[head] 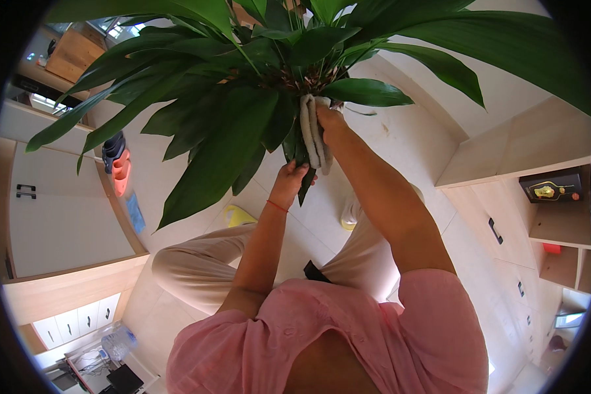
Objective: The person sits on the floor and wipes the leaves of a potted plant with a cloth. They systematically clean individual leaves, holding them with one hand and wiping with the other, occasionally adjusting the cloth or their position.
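Observation:
A large potted plant with broad dark green leaves (226,143) fills the top of the view. My right hand (331,120) grips a folded pale cloth (314,135) close to the base of the stems. The cloth hangs down beside a narrow drooping leaf (306,186). Just below and to the left, my left hand (291,177) holds that leaf near its lower end between thumb and fingers. A red cord circles my left wrist. Foliage and the cloth hide most of the pot.
Dark and coral slippers (120,172) lie by a white cabinet (69,207) on the left, with a blue flat item (135,213) near them. Wooden drawers and open shelves (561,224) stand at right, holding a dark box (551,186). A large clear water bottle (118,341) sits lower left.

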A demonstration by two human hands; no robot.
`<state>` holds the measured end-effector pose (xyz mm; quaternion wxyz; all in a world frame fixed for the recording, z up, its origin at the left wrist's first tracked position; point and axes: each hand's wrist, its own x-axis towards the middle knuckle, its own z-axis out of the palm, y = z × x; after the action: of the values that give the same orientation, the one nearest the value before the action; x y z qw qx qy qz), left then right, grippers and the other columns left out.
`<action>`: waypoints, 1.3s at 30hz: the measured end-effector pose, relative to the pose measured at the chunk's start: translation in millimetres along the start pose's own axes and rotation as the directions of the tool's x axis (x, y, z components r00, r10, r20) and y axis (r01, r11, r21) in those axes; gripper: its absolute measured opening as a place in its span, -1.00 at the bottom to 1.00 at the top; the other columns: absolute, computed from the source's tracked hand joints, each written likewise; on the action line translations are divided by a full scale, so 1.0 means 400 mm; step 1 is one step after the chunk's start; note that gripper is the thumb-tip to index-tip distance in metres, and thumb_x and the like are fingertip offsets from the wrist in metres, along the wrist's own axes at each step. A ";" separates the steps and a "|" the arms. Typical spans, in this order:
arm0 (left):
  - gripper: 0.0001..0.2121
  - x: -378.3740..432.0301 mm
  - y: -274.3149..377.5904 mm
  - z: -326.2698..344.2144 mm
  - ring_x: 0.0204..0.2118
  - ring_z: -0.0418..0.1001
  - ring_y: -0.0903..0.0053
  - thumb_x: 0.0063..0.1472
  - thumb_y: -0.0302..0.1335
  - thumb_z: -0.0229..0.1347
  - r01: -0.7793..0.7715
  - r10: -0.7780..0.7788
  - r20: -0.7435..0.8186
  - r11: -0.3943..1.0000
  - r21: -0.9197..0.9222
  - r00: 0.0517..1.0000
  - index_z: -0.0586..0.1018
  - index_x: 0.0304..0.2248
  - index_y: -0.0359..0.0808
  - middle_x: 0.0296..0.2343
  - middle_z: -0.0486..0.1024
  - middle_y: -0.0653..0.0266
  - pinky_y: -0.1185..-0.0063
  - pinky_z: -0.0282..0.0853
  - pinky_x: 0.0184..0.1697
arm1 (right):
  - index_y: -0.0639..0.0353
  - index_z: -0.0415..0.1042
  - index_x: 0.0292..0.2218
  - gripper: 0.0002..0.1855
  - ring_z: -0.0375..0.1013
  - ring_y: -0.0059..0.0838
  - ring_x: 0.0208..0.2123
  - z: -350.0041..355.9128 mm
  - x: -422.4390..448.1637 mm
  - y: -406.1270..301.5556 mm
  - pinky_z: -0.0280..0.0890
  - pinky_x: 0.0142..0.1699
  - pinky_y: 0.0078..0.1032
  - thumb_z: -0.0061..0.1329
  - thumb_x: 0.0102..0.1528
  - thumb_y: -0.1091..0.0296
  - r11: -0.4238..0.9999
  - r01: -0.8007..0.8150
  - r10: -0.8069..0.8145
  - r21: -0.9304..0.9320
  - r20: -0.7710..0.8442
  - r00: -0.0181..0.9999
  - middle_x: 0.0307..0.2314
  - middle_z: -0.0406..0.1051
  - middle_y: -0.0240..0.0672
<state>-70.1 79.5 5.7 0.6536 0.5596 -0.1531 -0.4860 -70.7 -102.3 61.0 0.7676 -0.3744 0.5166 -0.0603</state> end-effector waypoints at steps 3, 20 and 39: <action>-0.83 -0.015 0.019 0.025 -0.54 0.39 0.58 0.14 -0.43 -0.07 -0.023 0.022 -0.032 0.998 -0.051 0.999 0.39 -0.35 -0.38 -0.55 0.40 0.28 0.63 0.36 -0.44 | 0.14 0.37 -0.24 -0.57 0.39 -0.40 -0.35 -0.016 0.027 0.010 0.27 -0.24 -0.47 -0.09 -0.02 -0.01 1.000 -0.006 0.004 0.028 0.077 0.997 -0.34 0.41 -0.27; -0.32 -0.016 0.064 0.068 -0.41 0.33 0.59 0.05 0.19 -0.38 0.142 -0.141 -0.014 0.987 0.075 0.990 0.44 -0.28 -0.30 -0.42 0.42 0.31 0.59 0.24 -0.36 | 0.19 0.36 -0.26 -0.65 0.40 -0.44 -0.47 -0.176 -0.158 0.091 0.33 -0.38 -0.46 -0.01 -0.04 0.16 0.997 -0.051 0.066 -0.060 0.287 0.956 -0.44 0.41 -0.23; -0.76 0.028 0.125 0.136 -0.49 0.38 0.60 -0.02 -0.45 0.13 0.011 -0.012 -0.004 0.987 -0.162 1.000 0.42 -0.33 -0.33 -0.48 0.42 0.35 0.65 0.31 -0.39 | 0.38 0.29 -0.23 -0.61 0.39 -0.55 -0.44 -0.231 -0.345 0.107 0.32 -0.35 -0.60 0.03 -0.13 0.44 0.868 0.081 0.229 -0.490 0.539 0.811 -0.46 0.39 -0.28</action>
<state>-82.0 33.8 63.7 0.6946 0.5065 -0.1084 -0.4993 -224.1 -53.0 119.7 0.7688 -0.5358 0.2701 0.2212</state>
